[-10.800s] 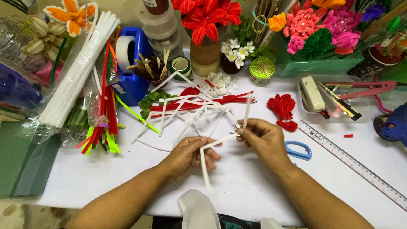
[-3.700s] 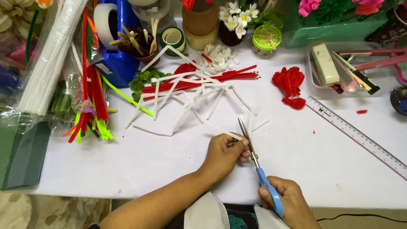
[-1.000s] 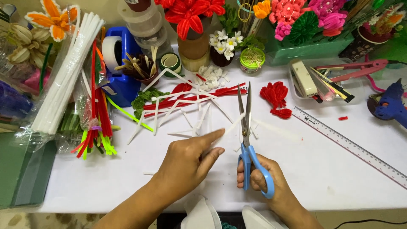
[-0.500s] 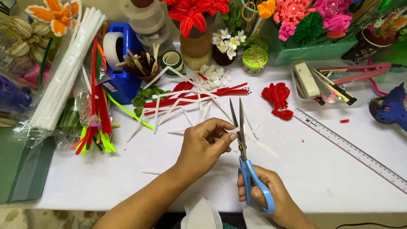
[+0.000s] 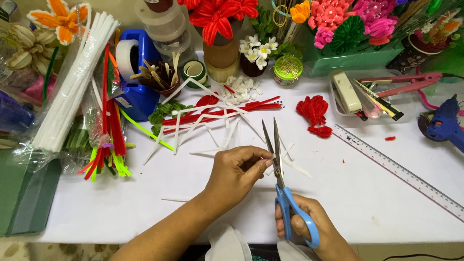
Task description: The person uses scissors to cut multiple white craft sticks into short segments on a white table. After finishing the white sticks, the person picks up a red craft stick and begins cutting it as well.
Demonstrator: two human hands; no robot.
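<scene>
Since half a sec ago: left hand (image 5: 237, 175) shifted a bit lower and nearer the blades; scissors (image 5: 282, 186) still upright, blades now slightly parted at the tips. White stem piece (image 5: 295, 166) pinched in left fingertips, thumb and fingers closed together on it, right at the blades; far end trailing off to the right of the scissors. Right hand (image 5: 309, 229) below, wrapped shut round the blue handles.

Containers, all beyond the hands: blue holder (image 5: 137, 92) up-left w/ a white tape roll and a dark cup of tan sticks. Clear tray (image 5: 362, 94) up-right w/ a cream stapler-like tool and dark-tipped pens or tools. Small green-lidded jar (image 5: 288, 70) straight ahead, thin pins or wires inside. Tan vase (image 5: 222, 53) w/ red flowers beside it. Green box (image 5: 357, 53) far right w/ pink, green flowers.

Stem piece: thin, white, fuzzy, short, straight; much the same as the cut white bits (image 5: 212, 121) scattered just beyond the left hand over red stems. Ruler (image 5: 401, 169) to the right of the right hand, flat on the white table (image 5: 386, 212).
</scene>
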